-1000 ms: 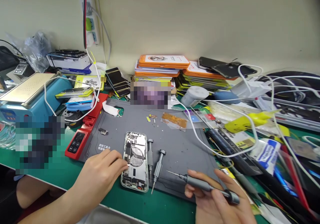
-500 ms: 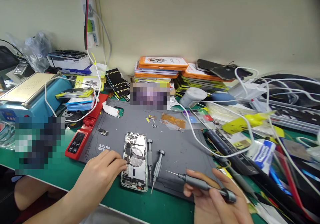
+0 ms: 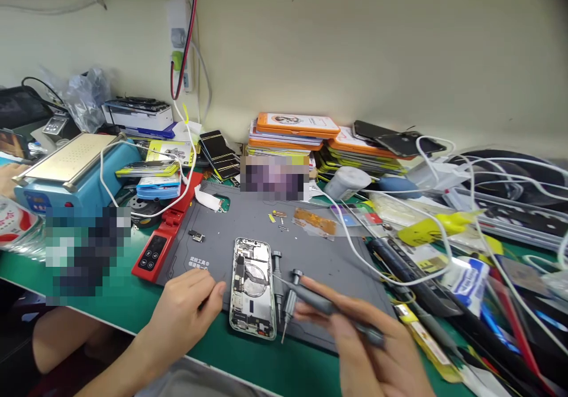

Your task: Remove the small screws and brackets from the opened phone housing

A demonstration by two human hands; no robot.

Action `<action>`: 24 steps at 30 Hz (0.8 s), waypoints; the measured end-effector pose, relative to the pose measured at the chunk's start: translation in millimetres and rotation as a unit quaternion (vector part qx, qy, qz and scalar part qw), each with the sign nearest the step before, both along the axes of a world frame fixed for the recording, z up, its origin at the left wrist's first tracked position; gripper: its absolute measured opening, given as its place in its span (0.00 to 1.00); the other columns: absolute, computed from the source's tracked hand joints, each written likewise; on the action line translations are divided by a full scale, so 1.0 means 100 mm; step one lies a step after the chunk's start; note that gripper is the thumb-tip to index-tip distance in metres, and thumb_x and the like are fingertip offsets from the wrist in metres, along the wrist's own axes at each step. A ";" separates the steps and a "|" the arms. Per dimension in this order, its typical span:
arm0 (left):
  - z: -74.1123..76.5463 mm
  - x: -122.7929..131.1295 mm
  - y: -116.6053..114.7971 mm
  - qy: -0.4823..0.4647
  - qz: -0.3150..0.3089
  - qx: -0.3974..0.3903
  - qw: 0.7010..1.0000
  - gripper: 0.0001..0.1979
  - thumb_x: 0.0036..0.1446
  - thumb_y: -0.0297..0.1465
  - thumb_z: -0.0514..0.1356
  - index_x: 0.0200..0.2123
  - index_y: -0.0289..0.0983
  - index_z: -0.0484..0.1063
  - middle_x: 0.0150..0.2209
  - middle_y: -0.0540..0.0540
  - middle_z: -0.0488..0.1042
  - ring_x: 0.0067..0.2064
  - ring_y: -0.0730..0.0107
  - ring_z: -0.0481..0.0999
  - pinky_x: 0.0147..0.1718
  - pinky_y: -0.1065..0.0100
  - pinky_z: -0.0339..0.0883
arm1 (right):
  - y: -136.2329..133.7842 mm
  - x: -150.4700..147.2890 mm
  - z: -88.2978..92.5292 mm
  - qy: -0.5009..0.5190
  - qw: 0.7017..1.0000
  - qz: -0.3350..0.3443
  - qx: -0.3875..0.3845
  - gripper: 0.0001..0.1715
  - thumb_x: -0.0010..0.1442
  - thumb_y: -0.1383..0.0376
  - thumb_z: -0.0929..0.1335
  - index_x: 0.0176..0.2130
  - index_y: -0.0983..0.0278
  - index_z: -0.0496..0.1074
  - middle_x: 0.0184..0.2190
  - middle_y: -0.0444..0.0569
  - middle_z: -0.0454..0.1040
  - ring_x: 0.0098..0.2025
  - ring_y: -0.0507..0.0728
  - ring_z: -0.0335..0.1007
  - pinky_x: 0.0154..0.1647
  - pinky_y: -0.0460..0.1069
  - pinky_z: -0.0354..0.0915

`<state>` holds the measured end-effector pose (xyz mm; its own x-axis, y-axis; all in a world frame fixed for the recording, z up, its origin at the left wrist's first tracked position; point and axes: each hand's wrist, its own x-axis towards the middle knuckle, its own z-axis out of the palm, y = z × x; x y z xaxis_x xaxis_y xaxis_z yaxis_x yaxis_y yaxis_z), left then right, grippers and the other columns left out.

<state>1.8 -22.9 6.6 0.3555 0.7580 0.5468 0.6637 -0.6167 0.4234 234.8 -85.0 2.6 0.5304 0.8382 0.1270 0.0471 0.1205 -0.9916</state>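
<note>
An opened phone (image 3: 254, 302) lies on the front edge of the grey mat (image 3: 213, 216), its inner parts showing. My left hand (image 3: 190, 302) is closed just left of the phone, fingers curled in; whether anything small is between them is hidden. In my right hand (image 3: 355, 332) is a grey screwdriver (image 3: 315, 299), tilted, its thin tip near the phone's right edge. Two more screwdrivers, one upright beside the phone (image 3: 277, 278) and one slanted (image 3: 290, 305), lie between the phone and my right hand. A small part (image 3: 196, 236) rests on the mat's left.
A red tool (image 3: 155, 255) with buttons borders the mat's left side. Beyond it stands a blue machine (image 3: 84, 178). Orange cases (image 3: 297, 123) are stacked at the back. White cable (image 3: 346, 237), bottles and tools crowd the right. Another person's hand (image 3: 9, 178) shows far left.
My left hand has drawn back from the phone and curled up. My right hand has brought the screwdriver left, close to the phone. The whole view has shifted a little.
</note>
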 end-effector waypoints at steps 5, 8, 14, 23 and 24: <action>-0.03 0.04 -0.02 0.016 -0.019 0.016 1.000 0.26 0.85 0.31 0.48 0.27 0.41 0.59 0.24 0.53 0.66 0.26 0.71 0.65 0.27 0.66 0.58 | 0.42 -0.38 0.26 -0.199 0.947 0.250 0.026 0.15 0.79 0.56 0.66 0.48 0.55 0.82 0.65 0.53 0.83 0.64 0.64 0.84 0.60 0.56 0.81; -0.06 0.03 -0.01 0.013 -0.014 0.017 1.000 0.25 0.85 0.30 0.49 0.28 0.41 0.60 0.24 0.53 0.67 0.26 0.71 0.67 0.28 0.66 0.59 | 0.65 -0.49 0.25 -0.246 0.925 0.289 0.017 0.18 0.79 0.60 0.60 0.49 0.54 0.79 0.70 0.52 0.79 0.66 0.64 0.83 0.57 0.57 0.81; -0.08 0.00 0.01 -0.002 -0.013 0.016 1.000 0.24 0.83 0.28 0.50 0.28 0.41 0.59 0.24 0.53 0.66 0.25 0.72 0.66 0.26 0.67 0.59 | 0.80 -0.53 0.17 -0.237 0.924 0.299 -0.032 0.18 0.78 0.59 0.59 0.49 0.53 0.78 0.71 0.51 0.78 0.70 0.64 0.79 0.64 0.61 0.76; -0.13 -0.01 0.03 -0.006 -0.031 0.032 0.999 0.23 0.83 0.27 0.50 0.28 0.41 0.61 0.25 0.53 0.67 0.26 0.70 0.66 0.28 0.65 0.60 | 0.83 -0.52 0.16 -0.200 0.936 0.284 -0.058 0.18 0.79 0.53 0.61 0.50 0.54 0.78 0.71 0.52 0.78 0.64 0.63 0.83 0.66 0.60 0.74; -0.13 -0.01 0.03 -0.006 -0.032 0.033 0.999 0.23 0.82 0.27 0.50 0.28 0.41 0.61 0.25 0.53 0.67 0.26 0.69 0.66 0.28 0.66 0.60 | 0.83 -0.52 0.16 -0.197 0.936 0.285 -0.056 0.18 0.79 0.54 0.61 0.50 0.54 0.78 0.71 0.51 0.78 0.64 0.62 0.83 0.66 0.60 0.74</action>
